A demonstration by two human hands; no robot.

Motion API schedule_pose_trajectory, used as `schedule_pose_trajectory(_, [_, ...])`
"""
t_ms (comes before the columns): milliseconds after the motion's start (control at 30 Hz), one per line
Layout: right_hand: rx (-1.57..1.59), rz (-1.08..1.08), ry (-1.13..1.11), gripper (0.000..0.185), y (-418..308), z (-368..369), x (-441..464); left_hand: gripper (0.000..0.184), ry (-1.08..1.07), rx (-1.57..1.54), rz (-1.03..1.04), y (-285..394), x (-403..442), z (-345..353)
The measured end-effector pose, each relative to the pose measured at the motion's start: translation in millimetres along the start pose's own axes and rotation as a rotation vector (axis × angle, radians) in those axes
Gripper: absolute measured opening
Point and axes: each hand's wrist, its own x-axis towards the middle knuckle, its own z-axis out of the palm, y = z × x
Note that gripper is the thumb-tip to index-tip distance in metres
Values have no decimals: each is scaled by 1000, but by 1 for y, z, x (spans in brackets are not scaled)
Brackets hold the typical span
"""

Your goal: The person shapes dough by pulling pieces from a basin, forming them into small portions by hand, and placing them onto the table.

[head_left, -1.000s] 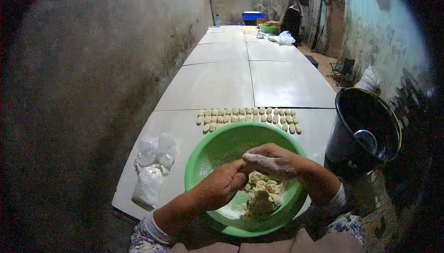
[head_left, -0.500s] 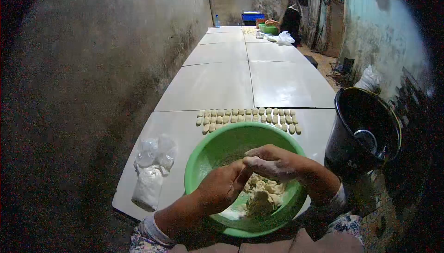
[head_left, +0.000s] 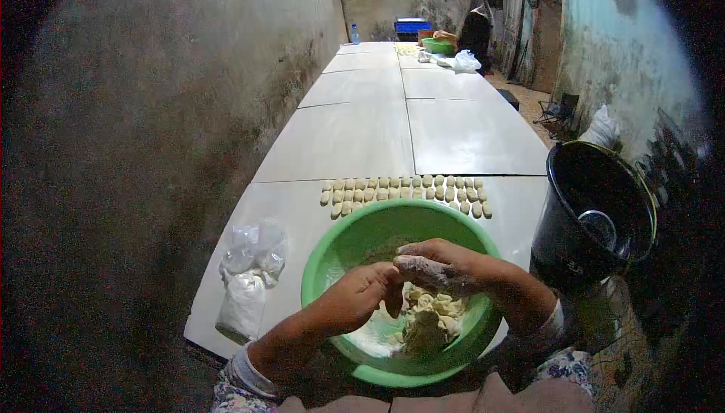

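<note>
Above the green basin (head_left: 311, 277), my left hand (head_left: 359, 297) meets my right hand (head_left: 447, 266) at the fingertips. The left fingers are curled and pressed together. White flour coats the right hand, whose fingers are bent in a closed cup. Anything between the fingertips is too small and hidden to make out. Below them in the basin lies a heap of pale dough (head_left: 427, 328), lumpy and torn, with loose flour beside it. Just beyond the basin, small oval dough pieces (head_left: 405, 183) lie in rows on the white table (head_left: 332, 141).
A clear plastic bag of white powder (head_left: 243, 303) stands left of the basin. At the right is a large black bucket (head_left: 563, 224) with a round metal thing inside. At the far end, a person (head_left: 476, 35) is beside another green basin (head_left: 438, 47) and plastic bags (head_left: 466, 61).
My left hand has shifted slightly up and left, its fingers opening a small gap from the right palm. The right hand stays nearly in place. The dough rows look unchanged.
</note>
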Motion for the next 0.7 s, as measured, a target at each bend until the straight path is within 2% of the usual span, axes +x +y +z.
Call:
schedule_pose_trajectory(67, [-53,-117,24,39,1,-3,-1,41,47,76,-10,3,2,2])
schedule_pose_trajectory(100, [-53,-117,24,39,-5,-2,-2,41,95,153,-20,4,2,3])
schedule_pose_trajectory(167, [-165,104,67,38,-19,3,-3,40,84,157,42,-2,2,1])
schedule_pose_trajectory(233, [-148,98,86,37,-11,6,-2,41,105,229,16,4,1,3])
schedule_pose_trajectory(300, [-316,-11,90,36,-10,4,-2,43,105,219,49,0,2,2])
schedule_pose_trajectory(367, [-241,-4,90,35,-3,1,-2,44,115,149,15,7,1,4])
schedule_pose_trajectory(467, [22,213,103,34,-11,-2,-3,45,76,51,40,3,1,1])
schedule_pose_trajectory(500, [21,212,102,34,-6,-2,-2,45,78,52,41,3,1,0])
schedule_pose_trajectory(567, [-70,-248,296,30,9,-1,0,46,132,44,33,3,2,-2])
schedule_pose_trajectory(600, [-178,-358,273,31,-4,0,-3,46,135,5,79,4,-1,-1])
schedule_pose_trajectory(633, [-178,-359,272,31,-13,0,-4,46,136,6,80,4,-2,-1])
schedule_pose_trajectory(700, [-527,-384,155,26,-23,2,-1,46,104,-18,80,2,-2,-2])
